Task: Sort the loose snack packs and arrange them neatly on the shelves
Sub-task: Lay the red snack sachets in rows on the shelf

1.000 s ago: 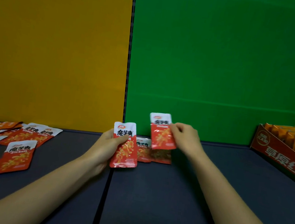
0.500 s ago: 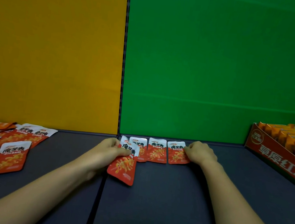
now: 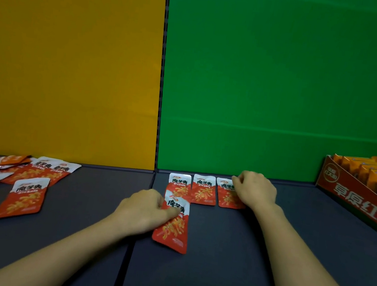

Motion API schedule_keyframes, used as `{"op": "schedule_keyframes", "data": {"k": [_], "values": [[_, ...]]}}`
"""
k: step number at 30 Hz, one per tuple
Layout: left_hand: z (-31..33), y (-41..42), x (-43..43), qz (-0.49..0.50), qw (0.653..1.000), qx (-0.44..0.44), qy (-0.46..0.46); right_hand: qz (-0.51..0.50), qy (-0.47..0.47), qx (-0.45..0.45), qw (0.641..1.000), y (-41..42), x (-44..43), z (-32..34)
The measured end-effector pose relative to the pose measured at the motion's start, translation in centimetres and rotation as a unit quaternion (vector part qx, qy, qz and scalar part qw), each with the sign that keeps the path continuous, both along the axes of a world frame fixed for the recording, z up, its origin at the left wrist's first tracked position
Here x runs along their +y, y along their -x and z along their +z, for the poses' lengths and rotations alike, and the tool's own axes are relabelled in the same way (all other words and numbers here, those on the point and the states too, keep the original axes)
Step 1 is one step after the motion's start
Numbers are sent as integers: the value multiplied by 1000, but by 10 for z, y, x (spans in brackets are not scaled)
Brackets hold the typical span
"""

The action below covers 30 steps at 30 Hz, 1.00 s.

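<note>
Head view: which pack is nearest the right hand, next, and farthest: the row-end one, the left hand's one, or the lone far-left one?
1. Row-end pack, touching the right hand.
2. Held pack, in the left hand.
3. Lone pack, far left.

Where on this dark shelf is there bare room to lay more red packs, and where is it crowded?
Bare dark shelf runs along the green back panel between the right hand and the orange cardboard display box. Also open: in front of the three laid red foil packs. Crowded: the loose packs heaped far left.
</note>
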<state>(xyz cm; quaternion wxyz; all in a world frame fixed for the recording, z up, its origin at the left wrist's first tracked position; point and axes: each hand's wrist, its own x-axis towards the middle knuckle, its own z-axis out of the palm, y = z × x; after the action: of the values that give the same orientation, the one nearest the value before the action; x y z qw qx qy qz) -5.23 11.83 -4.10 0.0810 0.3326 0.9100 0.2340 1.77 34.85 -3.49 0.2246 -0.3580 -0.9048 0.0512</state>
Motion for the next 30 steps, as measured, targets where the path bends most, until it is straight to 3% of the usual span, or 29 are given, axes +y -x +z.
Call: {"op": "schedule_keyframes", "data": {"k": [3, 9, 18, 25, 30], "values": [[-1, -3, -2, -3, 993, 104, 48, 32, -19, 19, 999, 2, -6, 1], [-1, 0, -6, -23, 980, 181, 74, 73, -58, 30, 995, 9, -19, 3], [8, 43, -86, 34, 948, 303, -90, 233, -66, 36, 970, 33, -112, 34], [2, 101, -185, 144, 941, 296, -78, 344, 62, -30, 936, 91, -222, 32], [-8, 132, -241, 185, 941, 280, -49, 327, 63, -112, 936, 132, -297, 14]]}}
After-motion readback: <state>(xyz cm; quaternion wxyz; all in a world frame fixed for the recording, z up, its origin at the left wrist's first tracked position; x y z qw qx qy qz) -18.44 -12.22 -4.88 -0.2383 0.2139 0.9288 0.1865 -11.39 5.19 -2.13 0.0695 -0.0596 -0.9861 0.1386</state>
